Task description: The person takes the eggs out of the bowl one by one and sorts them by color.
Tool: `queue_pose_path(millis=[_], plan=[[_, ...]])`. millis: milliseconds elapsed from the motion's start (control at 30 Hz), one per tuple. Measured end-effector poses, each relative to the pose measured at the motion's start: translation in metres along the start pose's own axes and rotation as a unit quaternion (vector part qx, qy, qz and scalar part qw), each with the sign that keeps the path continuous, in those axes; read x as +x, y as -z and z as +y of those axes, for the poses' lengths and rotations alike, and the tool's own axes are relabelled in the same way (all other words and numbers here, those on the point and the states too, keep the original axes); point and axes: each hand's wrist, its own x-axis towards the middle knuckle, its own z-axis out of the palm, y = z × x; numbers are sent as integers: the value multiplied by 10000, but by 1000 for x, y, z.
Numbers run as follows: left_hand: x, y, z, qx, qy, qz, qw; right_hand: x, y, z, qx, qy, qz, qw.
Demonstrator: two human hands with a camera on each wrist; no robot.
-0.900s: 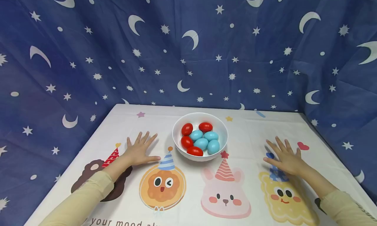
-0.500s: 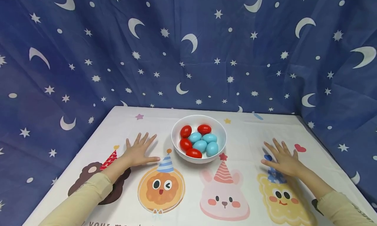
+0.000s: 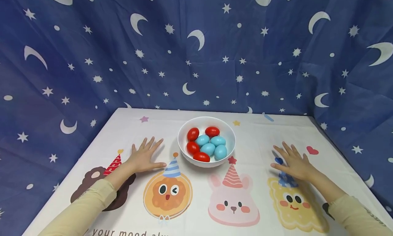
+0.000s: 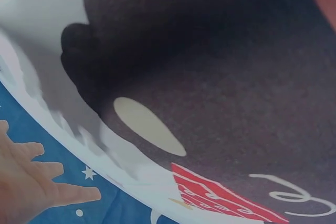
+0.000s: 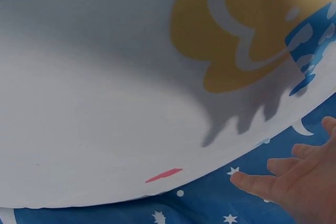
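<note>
A white bowl [image 3: 207, 164] stands on the tablecloth, a little behind the middle. Inside it lie several red eggs [image 3: 192, 148] and several light blue eggs [image 3: 207, 149]. To the left of the bowl is my left hand [image 3: 142, 160], palm down with its fingers spread, holding nothing. My right hand [image 3: 296, 165] is farther off to the bowl's right, also palm down with fingers spread and nothing in it. The left wrist view has the left hand [image 4: 37, 182] at its lower left corner; the right hand [image 5: 294, 182] appears at the lower right of the right wrist view.
The white tablecloth [image 3: 255, 143] carries printed cartoon figures, among them a pink bunny [image 3: 234, 208] and an orange round face [image 3: 168, 195]. A blue curtain [image 3: 215, 85] with moons and stars hangs behind the table and along both sides.
The head view has shifted slightly, so everything sits a little differently in the frame. Both hands stay spread in their places, and the bowl with its eggs has not moved.
</note>
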Motion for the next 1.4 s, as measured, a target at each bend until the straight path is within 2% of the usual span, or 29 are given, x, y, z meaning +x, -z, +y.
queue_pose_path(millis=[200,600,767,1067,1400], plan=[[5,1,2,8,-122,199,9997,3,4,1,-193,40,129,9997],[8,5,-1,-102,-153,295,9994,4,3,1,-298,189,403,9986],[7,6,1,-116,-316,496,9982,5,6,1,-208,217,458,9985],[8,9,3,-224,-297,650,9972,8,8,1,-4,402,709,9967],[16,11,5,-496,-147,504,9974,15,14,-3,388,388,572,9969]])
